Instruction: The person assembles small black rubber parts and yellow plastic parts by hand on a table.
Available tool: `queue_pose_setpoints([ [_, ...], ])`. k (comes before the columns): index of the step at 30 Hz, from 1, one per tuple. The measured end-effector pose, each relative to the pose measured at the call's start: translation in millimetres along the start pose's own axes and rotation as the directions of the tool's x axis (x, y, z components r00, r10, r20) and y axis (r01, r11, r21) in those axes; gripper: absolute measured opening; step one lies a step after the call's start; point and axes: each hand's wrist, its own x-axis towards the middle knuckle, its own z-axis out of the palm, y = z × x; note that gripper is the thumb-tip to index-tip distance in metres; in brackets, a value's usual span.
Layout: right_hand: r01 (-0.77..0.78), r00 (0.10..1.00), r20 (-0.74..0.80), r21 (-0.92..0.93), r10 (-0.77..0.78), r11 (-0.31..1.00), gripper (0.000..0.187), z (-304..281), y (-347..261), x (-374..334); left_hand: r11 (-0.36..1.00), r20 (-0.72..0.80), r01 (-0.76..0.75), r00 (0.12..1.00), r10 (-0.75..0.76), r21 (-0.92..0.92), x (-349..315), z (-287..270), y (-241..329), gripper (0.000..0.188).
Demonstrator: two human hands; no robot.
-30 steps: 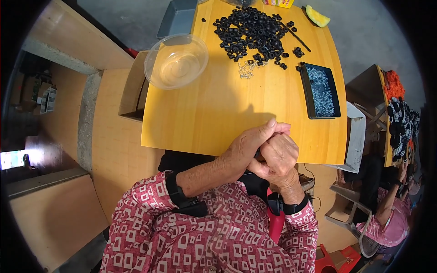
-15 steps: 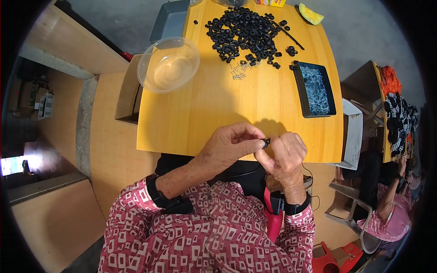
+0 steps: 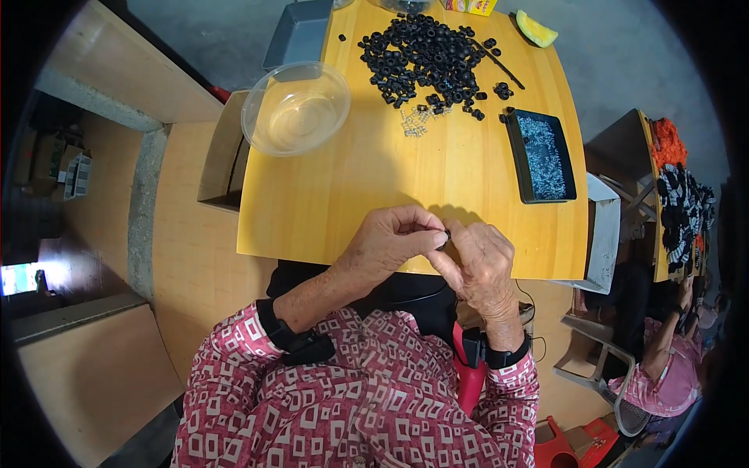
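Note:
My left hand (image 3: 394, 240) pinches a small black part (image 3: 444, 239) between thumb and fingertips, just above the table's front edge. My right hand (image 3: 481, 257) closes on the same part from the other side, its fingers curled; what else they may hold is hidden. Farther up the yellow wooden table (image 3: 328, 210) lies a heap of small black round parts (image 3: 425, 58), like the held one. Several tiny clear pieces (image 3: 415, 123) lie at the near edge of that heap. At the right stands a black tray (image 3: 567, 193) of small pale bits.
An empty clear plastic bowl (image 3: 257, 129) stands at the table's left edge, beside a grey bin (image 3: 292, 39). A black stick (image 3: 503, 66) and a melon slice (image 3: 536, 30) lie at the far right. Another person (image 3: 671, 366) sits at the right by a second table.
Both hands have shifted slightly left with the black part, and my right fingers have closed in over it. The view itself has moved a little.

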Motion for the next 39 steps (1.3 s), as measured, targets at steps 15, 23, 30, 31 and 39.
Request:
queue_pose_setpoints([
  [15, 0.080, 0.996, 0.049, -0.072, -0.077, 0.994, 0.036, -10, 1, 4, 0.997, -0.020, -0.007, 1.000, 0.006, -0.072, 4, -1, -6, 0.023],
  [23, 0.048, 0.997, -0.054, -0.002, -0.048, 0.999, 0.030, -2, -4, 5, 0.989, 0.034, -0.132, 0.990, 0.134, -0.060, 7, 7, -13, 0.030],
  [30, 0.061, 0.998, 0.002, 0.055, -0.061, 0.997, 0.019, 5, -4, 1, 0.952, 0.174, -0.306, 0.936, 0.305, -0.018, 18, 24, -9, 0.058],
  [31, 0.065, 0.998, -0.032, 0.067, -0.063, 0.996, 0.021, 9, -4, 1, 0.952, 0.174, -0.306, 0.937, 0.304, -0.017, 18, 25, -7, 0.058],
  [39, 0.024, 0.999, -0.048, 0.120, -0.018, 0.993, 0.025, 16, -5, -12, 0.909, 0.220, -0.407, 0.898, 0.382, 0.085, 13, 31, -13, 0.074],
])
